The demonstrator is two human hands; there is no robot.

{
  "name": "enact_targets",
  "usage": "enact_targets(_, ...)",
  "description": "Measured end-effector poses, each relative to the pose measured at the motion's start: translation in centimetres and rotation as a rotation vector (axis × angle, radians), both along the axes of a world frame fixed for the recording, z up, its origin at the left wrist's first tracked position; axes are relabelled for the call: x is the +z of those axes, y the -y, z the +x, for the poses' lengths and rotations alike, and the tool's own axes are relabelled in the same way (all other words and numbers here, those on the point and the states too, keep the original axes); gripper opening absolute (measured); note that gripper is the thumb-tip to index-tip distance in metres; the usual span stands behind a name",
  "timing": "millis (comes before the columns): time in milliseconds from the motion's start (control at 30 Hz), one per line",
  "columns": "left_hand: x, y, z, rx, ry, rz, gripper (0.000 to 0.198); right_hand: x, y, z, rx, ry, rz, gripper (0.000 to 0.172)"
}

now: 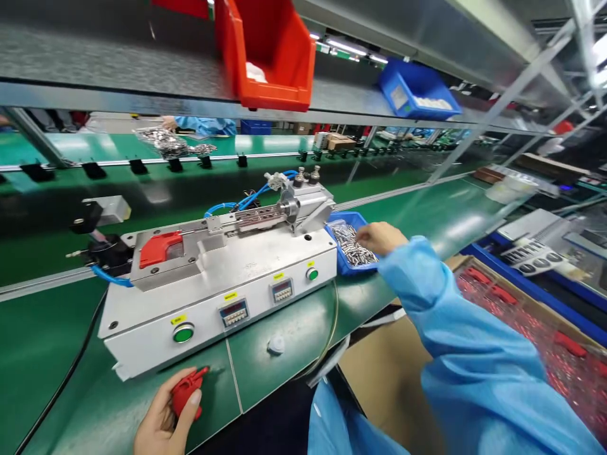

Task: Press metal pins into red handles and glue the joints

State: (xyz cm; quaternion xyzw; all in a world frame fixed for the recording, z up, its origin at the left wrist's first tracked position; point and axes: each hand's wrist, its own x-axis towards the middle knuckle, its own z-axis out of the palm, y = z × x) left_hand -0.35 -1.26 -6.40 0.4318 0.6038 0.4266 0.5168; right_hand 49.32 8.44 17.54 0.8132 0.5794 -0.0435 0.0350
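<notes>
Blue plastic open bin (pixel 351 269): directly under my right hand (pixel 383 239), heaped with short, shiny metal pins (pixel 356 254). My right fingertips bend down to the heap; whether they pinch a pin I cannot tell.

Red moulded-plastic piece with narrow protruding tip (pixel 184 394): gripped between thumb and fingers of my left hand (pixel 164 418), just in front of the white box-shaped machine (pixel 265 253).

Second red plastic piece (pixel 161 248): beyond my left fingers, seated in a smooth metal block (pixel 183 270).

Red sloped-front plastic bin (pixel 275 95): above and between my hands, white contents (pixel 256 72) partly visible.

Blue shelf bin (pixel 420 112): above my right hand, whitish contents (pixel 432 103).
</notes>
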Motion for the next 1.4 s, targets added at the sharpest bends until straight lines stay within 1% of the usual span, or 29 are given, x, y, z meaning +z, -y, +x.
enact_targets(67, 0.6, 0.3, 0.4, -0.001, -0.038, 0.019, 0.072, -2.3, -0.8, 1.1, -0.009, -0.056, -0.069, 0.006)
enact_targets(100, 0.8, 0.3, 0.6, -0.002, -0.051, 0.025, 0.072, -3.6, -1.0, 1.6, -0.010, -0.085, -0.090, 0.009)
enact_targets(167, 1.0, 0.4, 0.8, -0.007, -0.071, 0.029, 0.072, -5.8, -1.3, 2.2, -0.010, -0.145, -0.097, 0.023)
enact_targets(233, 1.0, 0.3, 0.8, -0.016, -0.087, 0.032, 0.071, -7.2, -1.1, 2.9, -0.003, -0.216, -0.056, 0.028)
enact_targets(267, 1.0, 0.3, 0.8, -0.022, -0.093, 0.032, 0.071, -7.4, -1.0, 3.3, 0.005, -0.257, -0.020, 0.029)
enact_targets(300, 0.9, 0.2, 0.7, -0.023, -0.096, 0.029, 0.072, -7.3, -0.8, 3.7, 0.015, -0.302, 0.023, 0.031)
enact_targets(367, 0.8, 0.1, 0.8, -0.007, -0.087, 0.012, 0.074, -6.5, -0.3, 4.6, 0.039, -0.403, 0.118, 0.040)
enact_targets(467, 0.6, 0.1, 1.0, 0.016, -0.055, -0.021, 0.081, -4.4, 0.7, 5.2, 0.088, -0.549, 0.242, 0.060)
enact_targets(533, 0.5, 0.1, 1.2, 0.017, -0.038, -0.025, 0.082, -2.8, 1.4, 4.8, 0.118, -0.674, 0.308, 0.072)
enact_targets(567, 0.3, 0.0, 1.2, 0.020, -0.031, -0.023, 0.081, -2.1, 1.7, 4.3, 0.123, -0.764, 0.340, 0.074)
enact_targets(633, -0.2, -0.2, 1.0, 0.023, -0.026, -0.018, 0.079, -0.7, 2.3, 2.7, 0.121, -0.965, 0.390, 0.071)
enact_targets(700, -0.8, -0.5, 0.7, -0.007, -0.025, -0.022, 0.077, 0.4, 2.5, 0.4, 0.127, -1.115, 0.409, 0.063)
enact_targets(800, -1.4, -1.1, 0.4, -0.064, -0.022, 0.010, 0.072, 1.8, 1.9, -3.7, 0.203, -1.192, 0.392, 0.059)
enact_targets(900, -1.1, -1.2, 1.0, -0.062, -0.031, 0.099, 0.060, 2.7, 0.1, -8.3, 0.338, -1.213, 0.337, 0.060)
enact_targets(967, -0.4, -1.4, 1.6, -0.063, -0.036, 0.136, 0.051, 3.0, -1.9, -11.6, 0.457, -1.168, 0.300, 0.059)
enact_targets(1067, 0.7, -1.8, 2.4, -0.081, -0.039, 0.162, 0.043, 2.9, -6.2, -17.0, 0.663, -1.066, 0.305, 0.053)
enact_targets(1133, 1.1, -2.1, 2.5, -0.084, -0.042, 0.176, 0.040, 2.5, -9.4, -20.4, 0.784, -1.005, 0.361, 0.042)
enact_targets(1167, 1.2, -2.2, 2.4, -0.082, -0.044, 0.182, 0.039, 2.3, -11.0, -22.0, 0.822, -0.970, 0.400, 0.034)
enact_targets(1233, 1.4, -2.3, 2.3, -0.078, -0.042, 0.191, 0.038, 1.6, -13.8, -24.3, 0.844, -0.862, 0.472, 0.017)
enact_targets(1267, 1.4, -2.3, 2.2, -0.079, -0.039, 0.195, 0.038, 1.3, -14.9, -25.1, 0.839, -0.789, 0.493, 0.012)
enact_targets(1333, 1.4, -2.3, 2.1, -0.086, -0.030, 0.203, 0.037, 0.6, -16.3, -26.0, 0.828, -0.644, 0.497, 0.007)
enact_targets(1400, 1.4, -2.3, 2.0, -0.091, -0.020, 0.212, 0.036, 0.0, -16.7, -26.1, 0.826, -0.537, 0.490, 0.009)
